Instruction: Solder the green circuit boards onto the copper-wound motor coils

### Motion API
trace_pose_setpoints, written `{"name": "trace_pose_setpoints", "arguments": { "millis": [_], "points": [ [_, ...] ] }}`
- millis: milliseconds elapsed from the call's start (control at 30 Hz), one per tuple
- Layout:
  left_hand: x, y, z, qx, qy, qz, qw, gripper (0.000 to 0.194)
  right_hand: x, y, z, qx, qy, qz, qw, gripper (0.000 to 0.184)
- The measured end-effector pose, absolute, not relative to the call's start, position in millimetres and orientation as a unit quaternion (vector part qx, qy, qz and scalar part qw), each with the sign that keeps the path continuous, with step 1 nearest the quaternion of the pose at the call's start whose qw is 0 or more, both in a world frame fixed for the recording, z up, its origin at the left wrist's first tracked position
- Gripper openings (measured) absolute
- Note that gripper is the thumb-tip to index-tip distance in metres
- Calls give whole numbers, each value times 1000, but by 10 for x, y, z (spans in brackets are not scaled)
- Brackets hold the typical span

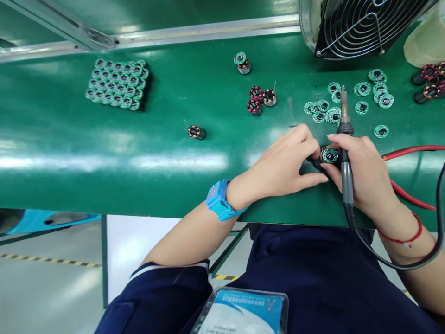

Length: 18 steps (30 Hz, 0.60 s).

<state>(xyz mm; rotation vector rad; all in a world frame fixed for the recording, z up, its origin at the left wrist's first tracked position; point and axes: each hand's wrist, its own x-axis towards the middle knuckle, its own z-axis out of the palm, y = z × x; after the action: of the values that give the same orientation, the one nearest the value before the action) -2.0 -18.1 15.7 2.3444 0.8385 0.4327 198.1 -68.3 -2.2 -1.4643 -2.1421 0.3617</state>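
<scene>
A small round green circuit board [329, 155] sits on a dark cylindrical motor part [317, 161] near the bench's front edge. My left hand [287, 162], wearing a blue wrist strap [219, 200], reaches in from the left with its fingers curled around the dark part. My right hand [370, 174] is closed on a soldering iron [346, 178], whose tip points away from me above the loose boards. The thumb and forefinger of that same hand touch the board's right side. Part of the motor piece is hidden by my fingers.
Loose round boards [362, 107] lie beyond my right hand. Wound motor stators [256, 93] stand mid-bench, another stator [196, 132] farther left. A block of assembled pieces [118, 83] is at back left. A fan [371, 28] stands at the back; red cables [413, 150] lie right.
</scene>
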Motion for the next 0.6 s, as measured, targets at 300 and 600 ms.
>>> {"name": "trace_pose_setpoints", "arguments": {
  "millis": [300,600],
  "points": [
    [88,-264,93,873,355,150,299,6,2007,-709,-24,-519,-778,170,311,58],
    [87,-214,92,783,346,274,438,8,2048,-713,13,-514,-794,162,281,53]
  ]
}}
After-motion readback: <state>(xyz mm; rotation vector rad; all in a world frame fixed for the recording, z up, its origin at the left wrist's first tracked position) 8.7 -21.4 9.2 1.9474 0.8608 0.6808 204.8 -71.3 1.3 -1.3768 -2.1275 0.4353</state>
